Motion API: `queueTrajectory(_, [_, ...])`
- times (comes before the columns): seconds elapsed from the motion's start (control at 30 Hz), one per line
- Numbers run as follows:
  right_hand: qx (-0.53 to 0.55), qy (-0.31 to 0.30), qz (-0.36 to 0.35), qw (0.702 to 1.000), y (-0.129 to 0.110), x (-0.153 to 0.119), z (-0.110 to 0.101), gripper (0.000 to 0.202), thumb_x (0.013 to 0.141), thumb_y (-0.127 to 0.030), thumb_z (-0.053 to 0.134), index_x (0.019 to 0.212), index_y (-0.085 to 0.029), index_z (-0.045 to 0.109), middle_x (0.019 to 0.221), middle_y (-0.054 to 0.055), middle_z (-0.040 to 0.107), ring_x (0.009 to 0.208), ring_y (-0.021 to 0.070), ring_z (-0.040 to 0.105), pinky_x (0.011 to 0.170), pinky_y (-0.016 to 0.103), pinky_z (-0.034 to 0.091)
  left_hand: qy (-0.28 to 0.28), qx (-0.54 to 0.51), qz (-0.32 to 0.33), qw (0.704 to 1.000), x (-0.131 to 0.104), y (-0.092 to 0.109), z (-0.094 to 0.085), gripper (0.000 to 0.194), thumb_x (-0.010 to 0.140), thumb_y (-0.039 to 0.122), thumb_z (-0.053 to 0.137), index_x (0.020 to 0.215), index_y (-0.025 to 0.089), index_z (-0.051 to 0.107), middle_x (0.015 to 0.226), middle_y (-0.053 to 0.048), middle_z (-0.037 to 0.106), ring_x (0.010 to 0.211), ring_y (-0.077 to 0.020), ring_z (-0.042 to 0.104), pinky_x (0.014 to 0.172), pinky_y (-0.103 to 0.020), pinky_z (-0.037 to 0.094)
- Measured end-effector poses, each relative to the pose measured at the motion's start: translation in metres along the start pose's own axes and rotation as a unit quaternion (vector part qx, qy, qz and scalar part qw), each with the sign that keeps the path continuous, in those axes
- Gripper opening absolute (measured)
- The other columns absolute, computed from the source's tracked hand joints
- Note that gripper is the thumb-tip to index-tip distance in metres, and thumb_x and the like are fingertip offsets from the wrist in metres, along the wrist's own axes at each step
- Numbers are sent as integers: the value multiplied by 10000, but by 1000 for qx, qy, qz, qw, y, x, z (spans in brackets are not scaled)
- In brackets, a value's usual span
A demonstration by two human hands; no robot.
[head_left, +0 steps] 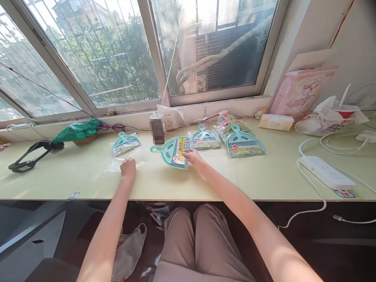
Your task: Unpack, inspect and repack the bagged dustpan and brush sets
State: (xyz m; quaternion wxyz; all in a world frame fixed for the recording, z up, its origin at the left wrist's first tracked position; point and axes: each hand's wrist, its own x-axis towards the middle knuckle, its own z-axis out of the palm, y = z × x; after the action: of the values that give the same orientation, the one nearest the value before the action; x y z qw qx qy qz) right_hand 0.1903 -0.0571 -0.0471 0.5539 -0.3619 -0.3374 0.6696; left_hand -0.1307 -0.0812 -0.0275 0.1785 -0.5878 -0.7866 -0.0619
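My right hand grips the right edge of a teal dustpan and brush set, thumb on its yellow printed card. The set is held tilted above the table, its handle pointing left. My left hand is closed on a clear plastic bag, which spreads on the table around it. Just behind this hand lies a small teal dustpan set with a brush and card. To the right of my right hand lie another teal set and a larger-looking teal set, with pink and green ones behind.
A black headset-like object and a green plastic bag are at the left. A blurred dark container stands near the window. On the right are a tissue pack, a pink box, and a white power strip with cables.
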Motion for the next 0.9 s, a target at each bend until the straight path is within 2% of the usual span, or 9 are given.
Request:
queueTrajectory(0.17, [-3,-20,4,1000,-2,-1,2,265,655,-54,797,840,-202,679,838,40,776,862,244,758,814,405,650,7,-41,91,995,-26,27,-8,436,914,52,277,1120,79,660,1076,-243,672,1049,-340,665,809,-388,532])
queueTrajectory(0.27, [-11,-25,11,1000,-4,-1,1,263,647,-38,791,830,-193,684,841,42,776,846,238,756,809,405,649,32,-113,103,988,-35,40,-12,426,958,112,300,1222,122,633,1174,-207,668,1089,-327,658,863,-389,523])
queueTrajectory(0.47, [-33,-26,6,999,-9,-3,-1,265,643,-34,796,831,-191,695,850,28,774,833,214,751,830,395,639,58,-189,48,979,-31,54,-22,401,973,182,337,1245,111,622,1188,-194,691,1036,-342,674,857,-411,506])
queueTrajectory(0.7, [-74,-87,-8,993,-18,-7,0,298,586,-134,875,832,-188,715,856,51,775,840,242,749,798,396,630,130,-230,-1,964,-23,53,-33,392,976,192,347,1255,108,610,1143,-194,717,1020,-331,691,855,-394,498])
queueTrajectory(0.83, [-32,-28,-46,998,-10,-7,1,313,602,-152,855,879,-193,714,910,47,777,875,239,738,832,406,616,147,-237,48,959,-26,65,-33,391,979,198,378,1277,107,613,1130,-193,731,984,-311,718,835,-382,532])
queueTrajectory(0.9, [14,7,-66,998,-4,-6,3,316,610,-162,851,882,-205,696,943,43,777,909,240,733,863,413,609,159,-249,92,951,-27,77,-34,390,979,194,394,1291,116,615,1205,-190,716,1085,-300,704,894,-381,545])
